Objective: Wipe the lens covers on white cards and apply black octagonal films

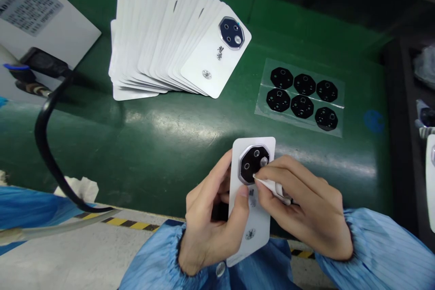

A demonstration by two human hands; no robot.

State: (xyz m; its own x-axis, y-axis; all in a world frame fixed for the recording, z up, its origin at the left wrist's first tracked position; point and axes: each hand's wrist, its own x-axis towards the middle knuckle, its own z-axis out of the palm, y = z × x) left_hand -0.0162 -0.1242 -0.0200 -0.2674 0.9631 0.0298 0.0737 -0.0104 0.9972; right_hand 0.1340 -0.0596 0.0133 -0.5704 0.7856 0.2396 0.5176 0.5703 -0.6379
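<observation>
My left hand [212,222] is closed around a white phone back cover [253,224], thumb pressed on its face, holding it upright over the front edge of the green belt. The cover carries a black octagonal camera plate [254,163] at its top. My right hand [302,213] pinches a thin white pointed tool [272,186], whose tip touches the lower edge of that plate. Both wrists are in blue sleeves.
A fanned stack of white back covers [170,41] lies at the back of the green belt [152,145]. A clear sheet with several black octagonal stickers [302,95] lies to the right. A black cable [47,145] curves at left. A dark tray [418,99] stands at right.
</observation>
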